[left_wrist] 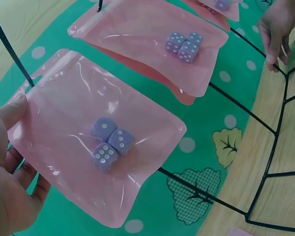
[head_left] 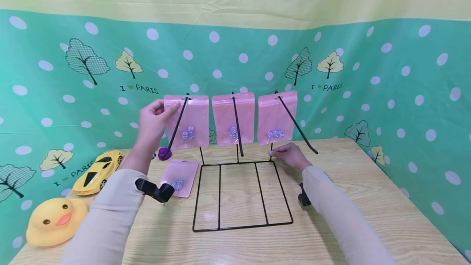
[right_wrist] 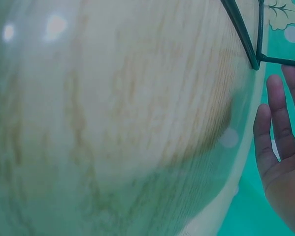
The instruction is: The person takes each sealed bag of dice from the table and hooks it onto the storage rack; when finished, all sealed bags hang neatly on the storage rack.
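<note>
A black wire rack [head_left: 235,195] stands on the wooden table [head_left: 368,199] with three long hooks. On each hook hangs a pink bag holding lilac dice. My left hand [head_left: 167,109] pinches the upper left edge of the left pink bag [head_left: 187,122]; in the left wrist view the thumb [left_wrist: 12,110] lies on the front of this bag [left_wrist: 88,142] and the fingers are behind it, with its dice [left_wrist: 108,140] at the middle. My right hand [head_left: 283,154] rests with straight fingers [right_wrist: 278,118] at the rack's rear right base corner [right_wrist: 255,54]. A fourth pink bag [head_left: 180,177] lies flat on the table.
The middle bag [head_left: 233,117] and the right bag [head_left: 276,115] hang beside the held one. A yellow toy car [head_left: 97,171], a yellow duck [head_left: 55,220] and a small purple object [head_left: 164,153] sit at the left. A green dotted cloth wall [head_left: 404,93] surrounds the table.
</note>
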Available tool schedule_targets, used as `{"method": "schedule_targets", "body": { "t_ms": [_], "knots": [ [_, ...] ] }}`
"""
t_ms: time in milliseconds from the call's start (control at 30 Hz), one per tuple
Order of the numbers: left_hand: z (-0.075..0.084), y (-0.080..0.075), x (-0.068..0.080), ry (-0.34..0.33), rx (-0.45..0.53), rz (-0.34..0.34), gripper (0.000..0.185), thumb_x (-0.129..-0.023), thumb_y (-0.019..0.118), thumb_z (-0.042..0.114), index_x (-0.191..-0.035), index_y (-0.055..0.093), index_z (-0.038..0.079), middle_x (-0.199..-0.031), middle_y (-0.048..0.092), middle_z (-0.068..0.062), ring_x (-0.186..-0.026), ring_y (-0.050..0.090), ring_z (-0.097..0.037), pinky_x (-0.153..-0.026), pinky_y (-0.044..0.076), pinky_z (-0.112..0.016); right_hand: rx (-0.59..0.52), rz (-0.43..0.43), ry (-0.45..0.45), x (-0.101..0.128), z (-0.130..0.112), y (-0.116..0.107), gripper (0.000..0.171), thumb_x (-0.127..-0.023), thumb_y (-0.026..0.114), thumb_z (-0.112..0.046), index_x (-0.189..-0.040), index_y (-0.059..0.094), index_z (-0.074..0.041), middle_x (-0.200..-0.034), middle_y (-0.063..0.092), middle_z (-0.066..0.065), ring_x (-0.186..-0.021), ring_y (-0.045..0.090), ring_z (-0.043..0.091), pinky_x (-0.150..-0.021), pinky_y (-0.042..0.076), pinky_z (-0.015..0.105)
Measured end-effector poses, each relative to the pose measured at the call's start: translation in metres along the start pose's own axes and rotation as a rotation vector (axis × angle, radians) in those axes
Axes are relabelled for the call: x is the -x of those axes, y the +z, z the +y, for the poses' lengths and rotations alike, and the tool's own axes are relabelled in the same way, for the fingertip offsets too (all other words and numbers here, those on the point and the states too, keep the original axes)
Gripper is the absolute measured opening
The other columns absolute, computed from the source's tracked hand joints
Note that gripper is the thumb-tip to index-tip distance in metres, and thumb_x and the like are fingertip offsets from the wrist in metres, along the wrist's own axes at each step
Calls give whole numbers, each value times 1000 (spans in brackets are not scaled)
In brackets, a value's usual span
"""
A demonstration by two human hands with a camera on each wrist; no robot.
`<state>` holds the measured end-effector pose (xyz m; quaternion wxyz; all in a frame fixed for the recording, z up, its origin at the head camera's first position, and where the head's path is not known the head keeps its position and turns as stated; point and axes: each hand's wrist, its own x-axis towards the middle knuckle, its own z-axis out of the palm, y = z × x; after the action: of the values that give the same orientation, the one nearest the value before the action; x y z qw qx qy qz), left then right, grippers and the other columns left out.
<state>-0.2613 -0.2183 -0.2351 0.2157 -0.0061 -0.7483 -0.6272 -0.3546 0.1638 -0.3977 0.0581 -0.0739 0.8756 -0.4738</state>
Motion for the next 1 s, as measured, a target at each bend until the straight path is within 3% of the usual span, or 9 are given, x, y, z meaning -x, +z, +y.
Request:
{"method": "schedule_targets", "body": {
  "t_ms": [400, 667, 1000],
  "knots": [
    [-2, 4, -1, -25, 31, 14, 16, -95, 74, 32, -99, 67, 18, -80, 70, 14, -80, 64, -7, -75, 52, -16, -11, 4, 1, -2, 4, 1, 37, -94, 75, -37, -115, 76, -6, -111, 75, 13, -93, 73, 24, -67, 52, 31],
    [-5, 4, 0, -31, 33, 32, 16, -95, 75, 32, -97, 67, 18, -76, 69, 15, -78, 61, -6, -75, 48, -19, -3, 4, 5, 0, 2, 2, 37, -95, 74, -37, -116, 76, -6, -109, 75, 14, -90, 71, 21, -68, 52, 31],
    [-9, 0, 1, -20, 74, 13, 12, -94, 76, 28, -97, 69, 20, -82, 72, 16, -82, 66, -5, -79, 52, -17, 19, 8, -5, -1, 4, 2, 38, -95, 73, -38, -116, 76, -6, -108, 76, 13, -91, 72, 22, -67, 51, 31]
  ]
}}
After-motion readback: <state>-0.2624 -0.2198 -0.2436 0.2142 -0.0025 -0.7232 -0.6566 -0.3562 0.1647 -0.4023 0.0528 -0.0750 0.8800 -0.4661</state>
